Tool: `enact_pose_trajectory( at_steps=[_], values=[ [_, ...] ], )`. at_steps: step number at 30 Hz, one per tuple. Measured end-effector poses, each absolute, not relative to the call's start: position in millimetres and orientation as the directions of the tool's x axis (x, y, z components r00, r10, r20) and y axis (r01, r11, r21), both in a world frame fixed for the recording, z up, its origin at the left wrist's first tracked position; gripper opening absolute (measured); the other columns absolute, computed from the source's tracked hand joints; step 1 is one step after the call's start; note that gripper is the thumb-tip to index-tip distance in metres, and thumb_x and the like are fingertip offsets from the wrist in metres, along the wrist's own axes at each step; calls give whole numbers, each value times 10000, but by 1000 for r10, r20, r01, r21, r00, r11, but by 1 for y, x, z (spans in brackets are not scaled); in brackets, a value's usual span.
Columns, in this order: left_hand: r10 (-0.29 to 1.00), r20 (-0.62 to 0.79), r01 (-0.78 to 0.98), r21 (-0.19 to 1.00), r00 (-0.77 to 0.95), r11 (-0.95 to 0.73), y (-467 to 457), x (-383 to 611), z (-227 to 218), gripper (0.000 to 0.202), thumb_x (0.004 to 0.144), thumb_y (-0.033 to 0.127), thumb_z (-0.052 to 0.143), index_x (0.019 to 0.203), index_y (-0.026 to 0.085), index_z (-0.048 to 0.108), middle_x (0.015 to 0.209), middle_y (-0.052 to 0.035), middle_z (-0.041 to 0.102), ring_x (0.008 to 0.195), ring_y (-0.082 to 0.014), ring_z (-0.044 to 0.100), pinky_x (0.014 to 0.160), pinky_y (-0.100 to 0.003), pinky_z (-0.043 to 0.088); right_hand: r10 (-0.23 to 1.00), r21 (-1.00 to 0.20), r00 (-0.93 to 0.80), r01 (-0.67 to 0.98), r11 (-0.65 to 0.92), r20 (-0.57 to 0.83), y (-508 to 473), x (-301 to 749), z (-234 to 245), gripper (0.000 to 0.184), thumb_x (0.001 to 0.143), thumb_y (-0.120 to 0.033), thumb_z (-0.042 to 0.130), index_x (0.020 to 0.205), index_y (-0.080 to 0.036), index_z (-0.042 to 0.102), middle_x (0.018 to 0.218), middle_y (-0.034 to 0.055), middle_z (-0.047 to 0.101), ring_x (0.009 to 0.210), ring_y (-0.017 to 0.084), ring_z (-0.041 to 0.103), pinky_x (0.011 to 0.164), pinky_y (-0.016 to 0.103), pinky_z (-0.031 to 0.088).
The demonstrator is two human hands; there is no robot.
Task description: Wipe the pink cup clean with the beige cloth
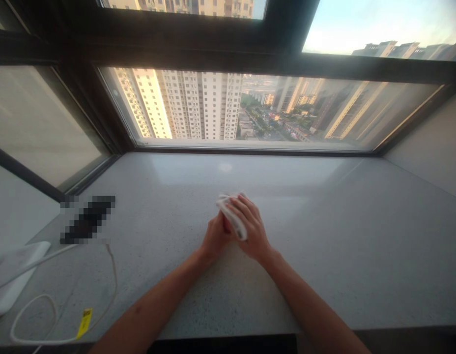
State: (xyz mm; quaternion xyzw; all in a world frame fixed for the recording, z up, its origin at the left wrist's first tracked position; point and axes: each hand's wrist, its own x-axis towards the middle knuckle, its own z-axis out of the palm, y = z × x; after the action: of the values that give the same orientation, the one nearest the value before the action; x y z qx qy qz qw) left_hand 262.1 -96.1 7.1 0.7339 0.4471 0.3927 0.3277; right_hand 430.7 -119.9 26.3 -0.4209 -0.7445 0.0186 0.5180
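A crumpled white tissue (231, 215) is being squeezed between both closed hands, basically, its long axis slanting down-right, with the right grip (252, 228) wrapped over it, nearer than the left grip (215, 237).

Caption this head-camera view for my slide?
Left and right hands clasp a crumpled white cloth over a grey stone sill.

Along the left edge of the speckled stone counter (346, 255), a dark object blurred beyond recognition (88, 220), a flat white box (14, 275) near the front corner, and a looped white cable (36, 340) with a yellow tag (84, 323), beneath a wide window (268, 108) over high-rise apartment blocks (184, 103).
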Motion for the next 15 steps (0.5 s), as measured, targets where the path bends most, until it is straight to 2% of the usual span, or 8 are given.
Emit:
enact_pose_trajectory(
  at_steps=[2, 3, 7, 9, 11, 12, 13, 15],
  values=[
    [907, 284, 400, 826, 311, -396, -95, 262, 5, 228, 869, 271, 694, 1085, 202, 714, 913, -72, 787, 791, -240, 718, 746, -333, 572, 615, -322, -330, 626, 710, 716, -124, 423, 29, 601, 997, -298, 647, 1591, -344, 565, 1604, 66, 613, 1585, 364, 439, 1334, 645, 290],
    [909, 282, 407, 824, 307, -393, -96, 262, 6, 270, 848, 280, 715, 1108, 206, 711, 921, -70, 789, 789, -244, 722, 752, -342, 581, 617, -323, -326, 629, 707, 716, -123, 422, 30, 580, 1011, -293, 625, 1587, -342, 570, 1597, 64, 619, 1579, 357, 449, 1332, 637, 303],
    [929, 278, 436, 824, 246, -362, -97, 265, 10, 585, 751, 304, 803, 1306, 208, 645, 947, -40, 780, 758, -218, 710, 742, -335, 585, 691, -558, 5, 596, 578, 722, -120, 425, 28, 495, 1106, -269, 429, 1579, -321, 567, 1543, 99, 654, 1448, 298, 605, 1205, 560, 508],
    [925, 274, 430, 825, 262, -366, -97, 265, 11, 469, 774, 291, 778, 1225, 205, 680, 926, -54, 785, 766, -229, 718, 735, -344, 586, 678, -502, -67, 619, 604, 732, -122, 425, 27, 507, 1095, -282, 467, 1592, -337, 555, 1594, 85, 616, 1508, 322, 547, 1257, 612, 440],
    [917, 267, 419, 826, 295, -376, -96, 264, 12, 304, 803, 276, 747, 1097, 207, 717, 894, -73, 789, 776, -252, 727, 722, -358, 588, 618, -340, -290, 630, 698, 731, -123, 424, 27, 557, 1056, -304, 563, 1609, -361, 541, 1625, 50, 595, 1582, 351, 450, 1336, 661, 286],
    [915, 264, 416, 827, 305, -378, -96, 264, 11, 272, 811, 273, 738, 1074, 204, 723, 883, -75, 789, 776, -257, 728, 713, -359, 587, 592, -293, -356, 618, 729, 723, -123, 424, 28, 569, 1045, -312, 586, 1610, -367, 541, 1617, 39, 605, 1590, 353, 438, 1349, 661, 253],
    [916, 264, 418, 827, 302, -377, -97, 263, 11, 295, 810, 274, 741, 1094, 199, 725, 878, -69, 785, 767, -254, 725, 702, -353, 583, 590, -299, -355, 609, 735, 725, -123, 424, 28, 560, 1052, -316, 578, 1608, -367, 544, 1598, 38, 625, 1573, 343, 465, 1344, 644, 280],
    [923, 271, 431, 823, 272, -369, -98, 263, 12, 457, 782, 280, 773, 1223, 189, 696, 895, -46, 776, 741, -225, 709, 696, -328, 574, 645, -441, -168, 601, 667, 746, -121, 424, 27, 509, 1097, -309, 485, 1600, -352, 551, 1557, 57, 657, 1488, 306, 571, 1272, 584, 430]
  ],
)
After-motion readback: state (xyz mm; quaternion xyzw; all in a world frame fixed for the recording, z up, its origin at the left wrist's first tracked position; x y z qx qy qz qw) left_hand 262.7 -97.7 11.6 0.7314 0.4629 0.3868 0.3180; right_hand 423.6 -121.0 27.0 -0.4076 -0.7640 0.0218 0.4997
